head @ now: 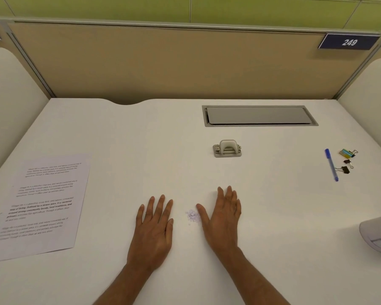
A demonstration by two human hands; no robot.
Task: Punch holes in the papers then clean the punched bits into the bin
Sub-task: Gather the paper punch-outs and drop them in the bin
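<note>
A small heap of pale punched paper bits (192, 215) lies on the white desk between my two hands. My left hand (154, 230) rests flat, palm down, fingers apart, just left of the bits. My right hand (222, 219) lies flat on the other side, its thumb almost touching the heap. Neither hand holds anything. A grey hole punch (227, 148) stands further back, beyond my right hand. The printed papers (40, 205) lie at the left of the desk. A white bin (378, 235) shows partly at the right edge.
A blue pen (331, 165) and three binder clips (348, 160) lie at the far right. A grey cable flap (259, 115) is set into the desk at the back. Beige partition walls close the desk on three sides.
</note>
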